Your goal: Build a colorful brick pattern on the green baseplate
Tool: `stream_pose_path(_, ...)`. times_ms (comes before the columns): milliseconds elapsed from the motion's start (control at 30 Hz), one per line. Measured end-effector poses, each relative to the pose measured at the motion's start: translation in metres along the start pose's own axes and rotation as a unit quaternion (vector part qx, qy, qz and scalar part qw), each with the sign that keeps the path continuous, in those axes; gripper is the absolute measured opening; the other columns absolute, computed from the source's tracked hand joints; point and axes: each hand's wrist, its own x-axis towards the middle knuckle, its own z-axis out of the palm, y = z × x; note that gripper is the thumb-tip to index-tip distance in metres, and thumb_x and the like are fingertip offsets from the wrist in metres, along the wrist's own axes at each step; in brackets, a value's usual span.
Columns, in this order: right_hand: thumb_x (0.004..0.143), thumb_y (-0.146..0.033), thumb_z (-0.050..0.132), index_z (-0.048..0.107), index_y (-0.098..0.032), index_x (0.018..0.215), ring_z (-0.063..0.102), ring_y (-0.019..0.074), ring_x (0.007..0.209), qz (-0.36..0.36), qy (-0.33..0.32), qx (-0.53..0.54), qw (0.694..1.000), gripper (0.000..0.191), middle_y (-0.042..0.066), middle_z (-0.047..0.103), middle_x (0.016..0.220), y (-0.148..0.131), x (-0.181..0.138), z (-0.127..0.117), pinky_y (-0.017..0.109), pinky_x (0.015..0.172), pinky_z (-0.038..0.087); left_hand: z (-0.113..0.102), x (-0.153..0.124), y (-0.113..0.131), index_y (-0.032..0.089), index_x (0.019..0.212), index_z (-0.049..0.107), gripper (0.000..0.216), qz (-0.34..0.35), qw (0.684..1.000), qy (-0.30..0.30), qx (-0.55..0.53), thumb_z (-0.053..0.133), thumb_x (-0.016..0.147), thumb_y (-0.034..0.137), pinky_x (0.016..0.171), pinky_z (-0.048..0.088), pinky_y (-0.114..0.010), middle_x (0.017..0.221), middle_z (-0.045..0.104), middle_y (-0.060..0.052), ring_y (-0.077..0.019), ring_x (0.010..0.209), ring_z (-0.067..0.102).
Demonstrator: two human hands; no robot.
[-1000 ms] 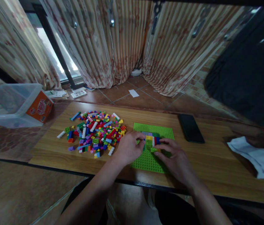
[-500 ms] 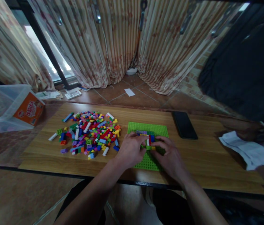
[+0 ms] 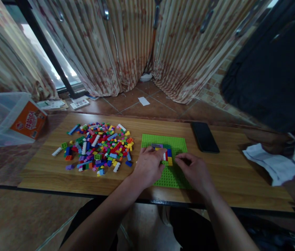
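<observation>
Several coloured bricks [image 3: 169, 157] form a small build on the green baseplate [image 3: 172, 179], which lies on the worktop [image 3: 231, 174] in front of the person. Blue and yellow bricks make up its right edge, with red and white ones just to their left; a pale purple piece [image 3: 157, 145] and some darker green show along the far side.

The left grip [image 3: 148, 164] covers the left part of the build, palm down, its fingers bent and the forefinger reaching to the white and red bricks. Whether it grasps one or merely rests against them, I cannot tell. The right grip [image 3: 193, 169] is over the baseplate's right side, just beside the yellow brick and apart from it. Its thumb and forefinger tips are close together; I cannot tell if a small piece sits between them.

Left of the baseplate, a loose pile [image 3: 105, 148] of many-coloured bricks is spread on the worktop. A black phone [image 3: 205, 137] lies beyond the right grip, and crumpled white paper [image 3: 271, 162] lies farther right. At the far left is a clear box [image 3: 0, 118] with an orange label [image 3: 29, 120].
</observation>
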Motion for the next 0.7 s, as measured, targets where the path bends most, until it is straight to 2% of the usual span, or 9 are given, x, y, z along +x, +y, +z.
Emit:
stream_pose_path(233,0.079,-0.038,0.058,0.07,-0.021,0.079,0.063,0.0181,0.069,0.01,-0.046,-0.001,0.999,0.021,0.002,0.071,0.076,-0.009,-0.002,0.005,0.031,0.066,0.044,0.001,0.001,0.002,0.021,0.122,0.055,0.047,0.0,1.0,0.004,0.03,0.067,0.077,0.02,0.093,0.041,-0.043,0.101,0.072,-0.006,-0.0249,0.102,0.058)
stream_pose_path(700,0.074,-0.035,0.061,0.071,-0.021,0.074,0.062,0.0187,0.063,0.045,-0.04,-0.04,0.997,0.018,0.004,0.071,0.069,-0.015,0.003,0.011,0.03,0.06,0.041,0.002,0.0,0.007,0.02,0.122,0.053,0.043,-0.001,0.997,-0.013,0.07,0.064,0.08,0.021,0.091,0.041,-0.042,0.092,0.072,-0.006,-0.0245,0.098,0.061)
